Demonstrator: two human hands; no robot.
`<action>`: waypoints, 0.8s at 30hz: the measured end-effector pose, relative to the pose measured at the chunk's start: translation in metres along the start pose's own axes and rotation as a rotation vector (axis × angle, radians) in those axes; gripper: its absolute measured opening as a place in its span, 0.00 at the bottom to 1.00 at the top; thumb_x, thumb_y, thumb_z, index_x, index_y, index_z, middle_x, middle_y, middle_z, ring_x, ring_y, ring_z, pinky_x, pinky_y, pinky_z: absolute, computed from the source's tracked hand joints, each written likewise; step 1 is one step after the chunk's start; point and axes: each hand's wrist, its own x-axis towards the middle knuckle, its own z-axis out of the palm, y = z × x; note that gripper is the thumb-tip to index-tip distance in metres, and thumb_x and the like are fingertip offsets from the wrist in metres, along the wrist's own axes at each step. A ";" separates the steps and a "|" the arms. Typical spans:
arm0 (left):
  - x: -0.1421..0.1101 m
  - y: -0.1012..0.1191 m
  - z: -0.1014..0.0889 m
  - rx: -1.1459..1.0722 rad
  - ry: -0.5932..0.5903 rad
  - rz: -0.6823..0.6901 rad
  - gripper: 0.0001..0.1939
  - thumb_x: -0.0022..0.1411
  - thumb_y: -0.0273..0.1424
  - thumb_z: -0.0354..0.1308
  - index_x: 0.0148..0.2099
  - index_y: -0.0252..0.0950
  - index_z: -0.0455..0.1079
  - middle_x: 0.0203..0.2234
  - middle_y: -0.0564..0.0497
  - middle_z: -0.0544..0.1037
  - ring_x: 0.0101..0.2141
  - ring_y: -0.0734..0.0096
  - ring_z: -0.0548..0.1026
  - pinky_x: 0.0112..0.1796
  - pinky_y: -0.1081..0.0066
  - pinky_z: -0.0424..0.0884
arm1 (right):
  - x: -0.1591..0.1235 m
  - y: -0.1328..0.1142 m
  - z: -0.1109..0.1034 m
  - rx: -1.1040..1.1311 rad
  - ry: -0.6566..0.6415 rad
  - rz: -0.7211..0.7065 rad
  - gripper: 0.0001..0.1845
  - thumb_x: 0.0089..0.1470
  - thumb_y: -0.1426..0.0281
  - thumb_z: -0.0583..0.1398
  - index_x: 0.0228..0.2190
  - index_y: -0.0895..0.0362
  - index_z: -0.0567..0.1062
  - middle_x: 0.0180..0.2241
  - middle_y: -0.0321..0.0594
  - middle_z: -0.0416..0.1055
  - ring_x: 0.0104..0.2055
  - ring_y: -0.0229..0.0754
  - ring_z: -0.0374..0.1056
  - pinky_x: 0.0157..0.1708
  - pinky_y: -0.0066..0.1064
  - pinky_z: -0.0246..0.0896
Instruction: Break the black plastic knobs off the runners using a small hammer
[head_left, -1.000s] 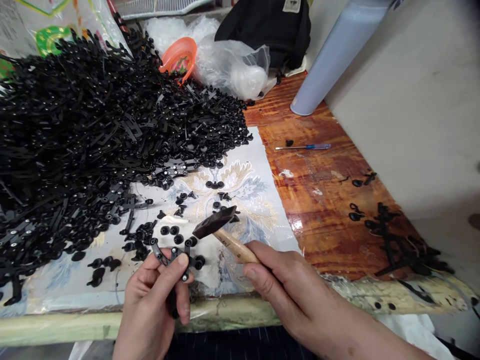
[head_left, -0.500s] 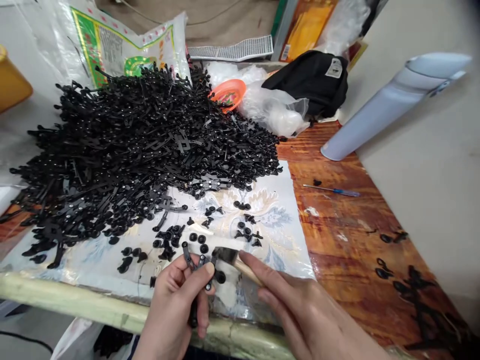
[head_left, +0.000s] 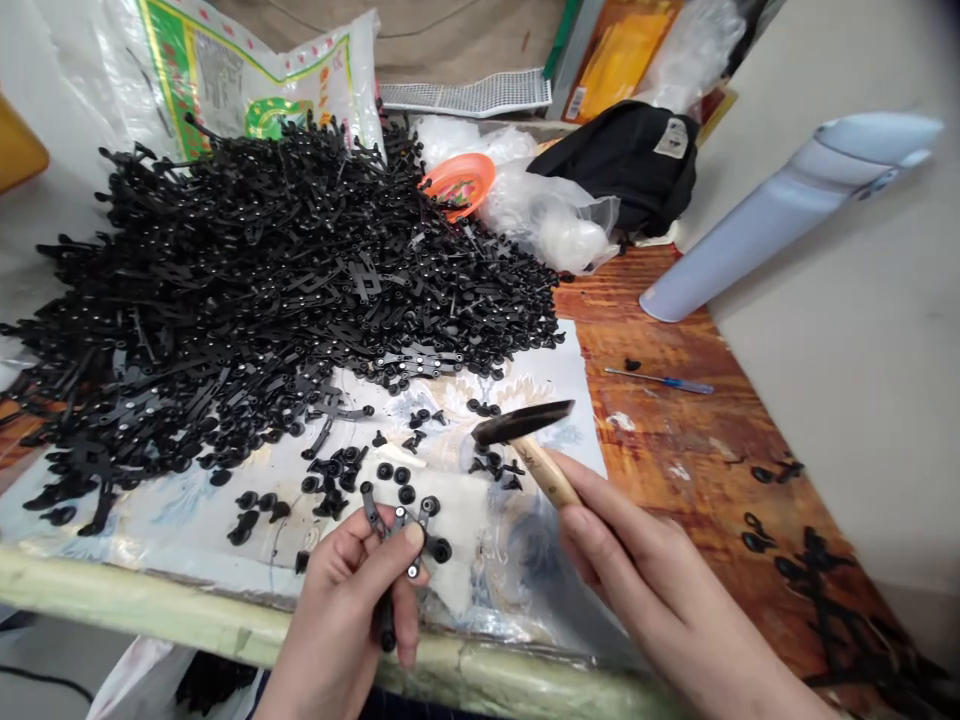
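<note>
Plain grey-white wall (head_left: 847, 310) on your right, meeting your wooden tabletop (head_left: 675, 340) along a slant. Wood's glossy, reddish-brown, streaky. You've got a pale floral cover (head_left: 555, 370), blue and gold, spread over the table's middle; a rounded greenish strip (head_left: 150, 610) runs along its near edge. Blue-grey tube (head_left: 750, 245) stands tilted on the wood near the wall (exact object, can't tell). Far end: white grid rack (head_left: 480, 97), brownish surface (head_left: 465, 50) behind, orange panel (head_left: 622, 60) to its right. Lower left, you can see grey floor (head_left: 82, 655) with a dark cable (head_left: 52, 680). Light's soft; sheen on your cover, wall shaded lower down.
</note>
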 end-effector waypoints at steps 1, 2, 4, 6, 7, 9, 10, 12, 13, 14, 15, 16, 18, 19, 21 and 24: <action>-0.001 0.001 0.000 0.008 0.004 -0.003 0.14 0.52 0.36 0.68 0.29 0.36 0.66 0.14 0.57 0.75 0.08 0.85 0.61 0.10 0.84 0.58 | 0.001 0.001 0.001 0.038 -0.001 0.024 0.23 0.67 0.64 0.48 0.61 0.50 0.63 0.52 0.43 0.74 0.52 0.48 0.72 0.48 0.39 0.70; -0.001 0.002 -0.001 0.020 0.008 -0.006 0.14 0.52 0.36 0.68 0.29 0.36 0.66 0.14 0.57 0.75 0.08 0.86 0.61 0.11 0.84 0.58 | 0.002 0.002 0.002 0.074 -0.006 0.031 0.23 0.67 0.64 0.48 0.61 0.50 0.63 0.52 0.43 0.74 0.52 0.48 0.71 0.49 0.40 0.69; -0.002 0.004 0.000 0.053 0.023 -0.013 0.15 0.50 0.37 0.69 0.28 0.36 0.67 0.15 0.56 0.76 0.08 0.86 0.61 0.10 0.84 0.58 | 0.001 0.003 0.004 0.132 -0.033 0.039 0.23 0.67 0.64 0.48 0.61 0.48 0.62 0.52 0.42 0.73 0.53 0.47 0.70 0.51 0.41 0.67; -0.002 0.006 0.001 0.085 0.049 -0.012 0.16 0.48 0.38 0.71 0.28 0.35 0.67 0.15 0.56 0.76 0.08 0.85 0.61 0.10 0.83 0.58 | -0.003 0.003 0.006 0.179 -0.061 0.048 0.23 0.67 0.64 0.48 0.61 0.46 0.62 0.54 0.40 0.72 0.55 0.46 0.69 0.53 0.40 0.64; -0.002 0.007 0.002 0.098 0.063 -0.009 0.16 0.47 0.38 0.71 0.27 0.35 0.68 0.15 0.56 0.76 0.08 0.85 0.60 0.10 0.83 0.58 | -0.005 0.003 0.006 0.200 -0.070 0.053 0.23 0.67 0.64 0.49 0.61 0.45 0.62 0.54 0.39 0.72 0.55 0.45 0.68 0.54 0.40 0.63; -0.002 0.007 0.003 0.115 0.083 -0.004 0.17 0.46 0.38 0.72 0.27 0.35 0.68 0.14 0.56 0.75 0.08 0.84 0.60 0.09 0.83 0.58 | -0.008 0.004 0.006 0.238 -0.076 0.060 0.23 0.67 0.64 0.48 0.62 0.44 0.61 0.55 0.37 0.71 0.56 0.44 0.67 0.55 0.37 0.62; -0.001 0.007 0.004 0.119 0.089 -0.003 0.16 0.46 0.37 0.72 0.26 0.35 0.68 0.14 0.56 0.75 0.08 0.84 0.60 0.09 0.83 0.58 | -0.009 0.005 0.006 0.254 -0.076 0.063 0.23 0.67 0.65 0.48 0.62 0.44 0.61 0.55 0.37 0.71 0.56 0.43 0.67 0.54 0.35 0.62; -0.001 0.005 0.003 0.123 0.091 -0.007 0.16 0.46 0.37 0.72 0.27 0.35 0.69 0.14 0.55 0.75 0.08 0.84 0.60 0.09 0.83 0.58 | -0.011 0.007 0.006 0.274 -0.073 0.061 0.23 0.68 0.65 0.48 0.62 0.44 0.61 0.56 0.37 0.70 0.57 0.42 0.66 0.54 0.33 0.63; -0.001 0.004 0.003 0.128 0.085 -0.006 0.16 0.46 0.37 0.72 0.28 0.35 0.69 0.13 0.56 0.75 0.08 0.83 0.60 0.08 0.82 0.58 | -0.011 0.008 0.006 0.279 -0.069 0.057 0.23 0.68 0.65 0.48 0.62 0.44 0.61 0.57 0.37 0.69 0.57 0.42 0.66 0.53 0.32 0.63; -0.001 0.003 0.002 0.135 0.078 -0.001 0.16 0.46 0.37 0.72 0.28 0.35 0.69 0.13 0.56 0.75 0.08 0.83 0.60 0.08 0.82 0.58 | -0.012 0.009 0.007 0.284 -0.071 0.056 0.23 0.68 0.65 0.48 0.62 0.45 0.61 0.57 0.37 0.69 0.56 0.42 0.67 0.52 0.31 0.64; -0.001 0.002 0.002 0.144 0.072 0.007 0.16 0.46 0.37 0.72 0.29 0.36 0.69 0.13 0.56 0.75 0.08 0.83 0.60 0.08 0.82 0.58 | -0.012 0.009 0.007 0.288 -0.075 0.055 0.23 0.68 0.65 0.48 0.62 0.45 0.60 0.56 0.37 0.70 0.55 0.41 0.68 0.51 0.30 0.65; -0.001 0.002 0.001 0.153 0.067 0.018 0.15 0.47 0.37 0.72 0.30 0.36 0.69 0.14 0.56 0.75 0.08 0.83 0.61 0.09 0.82 0.58 | -0.013 0.010 0.008 0.292 -0.079 0.056 0.23 0.68 0.65 0.48 0.62 0.45 0.60 0.56 0.37 0.70 0.53 0.40 0.69 0.50 0.29 0.66; -0.001 0.000 0.001 0.168 0.060 0.044 0.14 0.48 0.36 0.71 0.30 0.36 0.69 0.15 0.56 0.75 0.08 0.84 0.61 0.10 0.83 0.58 | -0.014 0.012 0.009 0.292 -0.079 0.058 0.23 0.68 0.66 0.48 0.62 0.45 0.59 0.55 0.36 0.71 0.52 0.39 0.70 0.49 0.29 0.66; -0.001 0.000 0.001 0.178 0.055 0.050 0.14 0.49 0.36 0.70 0.31 0.36 0.69 0.15 0.56 0.76 0.08 0.85 0.61 0.10 0.83 0.59 | -0.015 0.012 0.009 0.286 -0.076 0.057 0.23 0.68 0.66 0.48 0.62 0.44 0.59 0.56 0.36 0.71 0.52 0.39 0.70 0.50 0.29 0.66; 0.000 0.001 0.000 0.200 0.040 0.051 0.14 0.49 0.36 0.70 0.31 0.36 0.68 0.15 0.56 0.76 0.08 0.84 0.61 0.10 0.83 0.59 | -0.016 0.013 0.010 0.274 -0.071 0.052 0.23 0.68 0.66 0.48 0.62 0.43 0.59 0.57 0.35 0.69 0.54 0.39 0.69 0.50 0.29 0.66; 0.003 0.002 0.000 0.221 0.040 0.040 0.15 0.49 0.38 0.70 0.31 0.37 0.67 0.15 0.56 0.75 0.08 0.83 0.61 0.09 0.82 0.58 | -0.017 0.011 0.011 0.252 -0.074 0.031 0.24 0.68 0.67 0.48 0.63 0.43 0.58 0.59 0.36 0.67 0.56 0.41 0.68 0.49 0.30 0.68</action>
